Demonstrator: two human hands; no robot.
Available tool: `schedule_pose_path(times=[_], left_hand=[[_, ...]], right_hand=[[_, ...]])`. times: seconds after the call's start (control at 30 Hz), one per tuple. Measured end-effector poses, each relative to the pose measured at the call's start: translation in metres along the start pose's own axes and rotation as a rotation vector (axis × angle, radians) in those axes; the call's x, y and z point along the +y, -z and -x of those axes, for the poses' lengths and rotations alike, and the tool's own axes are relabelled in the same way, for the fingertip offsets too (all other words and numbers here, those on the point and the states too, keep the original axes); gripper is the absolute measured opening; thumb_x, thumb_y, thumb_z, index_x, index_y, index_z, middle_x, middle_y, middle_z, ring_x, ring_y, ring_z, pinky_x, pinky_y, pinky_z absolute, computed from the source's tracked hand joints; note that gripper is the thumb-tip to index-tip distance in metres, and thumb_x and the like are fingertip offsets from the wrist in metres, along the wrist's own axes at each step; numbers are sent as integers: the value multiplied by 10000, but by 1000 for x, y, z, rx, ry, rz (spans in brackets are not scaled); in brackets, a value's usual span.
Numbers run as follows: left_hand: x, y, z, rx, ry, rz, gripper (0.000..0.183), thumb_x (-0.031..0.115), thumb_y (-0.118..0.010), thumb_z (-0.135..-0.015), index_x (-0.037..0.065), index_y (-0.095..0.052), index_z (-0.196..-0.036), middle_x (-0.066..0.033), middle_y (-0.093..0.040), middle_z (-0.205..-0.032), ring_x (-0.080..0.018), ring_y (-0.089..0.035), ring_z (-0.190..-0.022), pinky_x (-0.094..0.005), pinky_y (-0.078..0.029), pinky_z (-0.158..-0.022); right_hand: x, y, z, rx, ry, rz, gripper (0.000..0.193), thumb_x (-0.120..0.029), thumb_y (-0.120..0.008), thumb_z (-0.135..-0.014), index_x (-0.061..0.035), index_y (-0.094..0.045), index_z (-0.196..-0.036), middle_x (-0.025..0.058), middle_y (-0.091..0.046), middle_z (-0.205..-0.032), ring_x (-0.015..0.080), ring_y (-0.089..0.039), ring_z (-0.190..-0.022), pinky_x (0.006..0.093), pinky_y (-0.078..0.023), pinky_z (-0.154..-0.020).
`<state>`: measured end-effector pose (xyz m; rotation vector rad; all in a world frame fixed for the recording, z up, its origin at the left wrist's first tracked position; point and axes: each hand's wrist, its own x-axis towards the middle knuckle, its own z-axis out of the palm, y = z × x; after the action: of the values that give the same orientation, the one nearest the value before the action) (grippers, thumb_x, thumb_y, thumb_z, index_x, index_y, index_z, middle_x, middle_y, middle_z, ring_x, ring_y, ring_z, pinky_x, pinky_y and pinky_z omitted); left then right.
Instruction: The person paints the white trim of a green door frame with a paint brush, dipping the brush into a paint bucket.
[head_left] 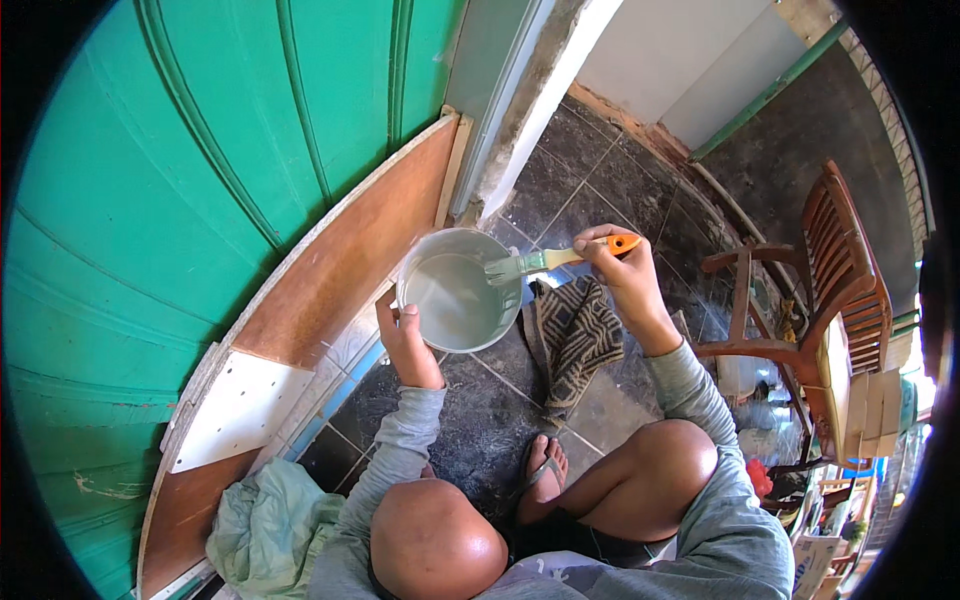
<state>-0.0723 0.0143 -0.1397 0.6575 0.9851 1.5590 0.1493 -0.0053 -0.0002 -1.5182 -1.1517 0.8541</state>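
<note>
A round grey-white bucket (pixel 490 330) is held up in front of my knees, with pale, milky paint-like liquid (pixel 445 292) inside. My left hand (pixel 408 340) grips its near left rim, thumb over the edge. In my right hand (pixel 625 278) is a paintbrush (pixel 558 259) with a pale handle that ends in orange. The brush reaches across the bucket's right rim, and its bristles, coated pale green-grey, are inside the bucket near the right wall. Whether the bristle tips touch the liquid I cannot tell.
A green panelled door (pixel 230 170) with a brown board (pixel 330 290) along its bottom stands at left. A patterned cloth (pixel 575 335) lies on the dark tiles below the bucket. A wooden chair (pixel 835 270) is at right; a pale green plastic bag (pixel 270 525) sits lower left.
</note>
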Motion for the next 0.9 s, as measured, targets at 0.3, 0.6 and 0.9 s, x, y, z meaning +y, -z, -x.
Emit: schedule_pose_path(times=[0.3,0.6,0.9], left_hand=[[-9,-5,5,-53,-20,-51,446,251,-537,-869,-1,-512,-1236,-77,-527,-893,-141,-499,-801,-288,-426,-731],[-2,-4,3,-120,-77,-127,438,249,-545,-876,3,-518,-1238,-59,-518,-867,-122,-477,-773,-263,-406,-703],[-3,0,-3,-9,-71,-28,425,260,-534,-859,6,-532,-1201,-94,-527,-932,-172,-520,-846,-322,-435,-786]], right_hand=[[-30,-51,-4,-384,573,710,174,-54,-708,-724,-18,-696,-894,135,-687,-802,211,-689,-727,302,-536,-697],[-13,-33,-5,-289,340,559,162,-83,-701,-737,17,-696,-864,109,-702,-765,129,-664,-705,285,-527,-696],[1,-2,-4,-46,-29,-87,117,-92,-615,-852,-6,-682,-893,-22,-629,-765,8,-454,-592,172,-325,-512]])
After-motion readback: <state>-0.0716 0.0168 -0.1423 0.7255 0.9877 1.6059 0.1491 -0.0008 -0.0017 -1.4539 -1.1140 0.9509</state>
